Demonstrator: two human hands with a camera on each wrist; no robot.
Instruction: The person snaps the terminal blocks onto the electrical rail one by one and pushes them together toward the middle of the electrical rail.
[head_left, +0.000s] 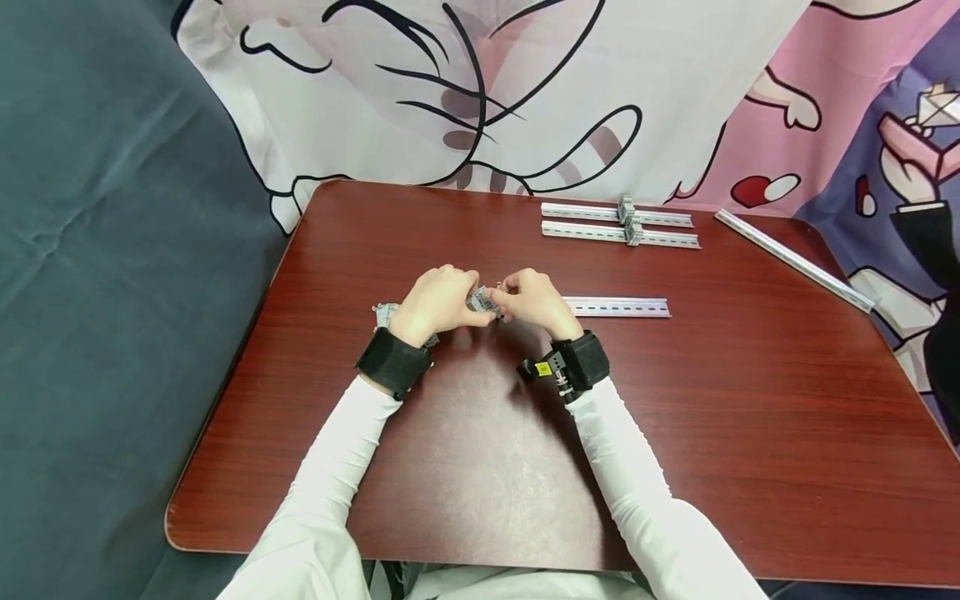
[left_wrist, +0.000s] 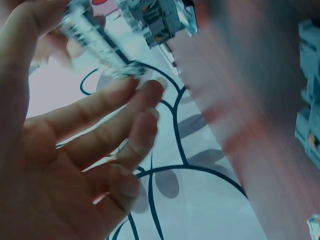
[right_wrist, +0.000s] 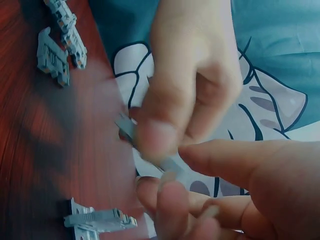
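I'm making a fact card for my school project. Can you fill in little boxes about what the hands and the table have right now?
Left hand: left hand grips a small grey clip block, fingers curled toward it
Right hand: right hand pinches the same block
Under the hands: metal rail lying flat, its near end hidden by the right hand
Far side: two rails side by side, each with a grey block on it
Right edge: one long bare rail, slanted
Loose parts: spare grey blocks beside the left hand
Surface: red-brown table
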